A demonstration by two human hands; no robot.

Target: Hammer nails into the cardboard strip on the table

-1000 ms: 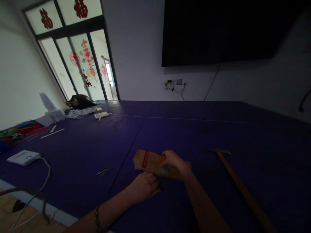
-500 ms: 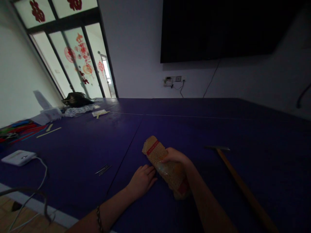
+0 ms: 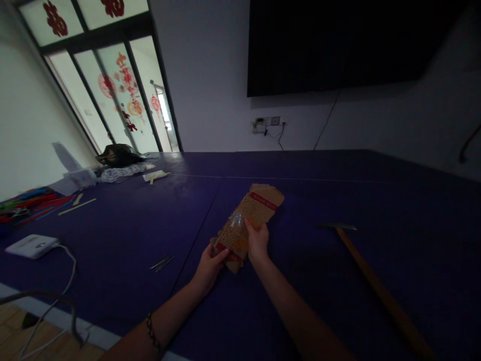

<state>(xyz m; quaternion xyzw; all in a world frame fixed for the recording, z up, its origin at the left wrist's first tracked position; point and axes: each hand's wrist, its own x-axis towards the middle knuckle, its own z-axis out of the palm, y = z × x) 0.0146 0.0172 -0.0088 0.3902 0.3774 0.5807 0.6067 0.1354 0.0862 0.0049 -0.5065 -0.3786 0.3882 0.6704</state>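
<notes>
A brown cardboard piece (image 3: 263,203) with red bands, small dark dots and shiny clear tape on it is held up at a slant in front of me. My left hand (image 3: 208,265) grips its lower left corner, thumb on the face. Around its right edge closes my right hand (image 3: 258,243), the thumb lying over the taped middle. Several thin nails (image 3: 161,262) lie on the table to the left of my hands. To the right rests a hammer (image 3: 370,283) with a wooden handle and a narrow metal head.
The purple table (image 3: 308,200) has seams across it. At the left are a white box (image 3: 32,245) with a cable, a heap of coloured strips (image 3: 35,205), plastic wrap and a black bag (image 3: 122,155). A dark screen (image 3: 338,45) hangs on the wall behind.
The cardboard has turned, its far end swinging from upper left to upper right. My left hand has gone from resting on the table to gripping the near end; the right still holds it.
</notes>
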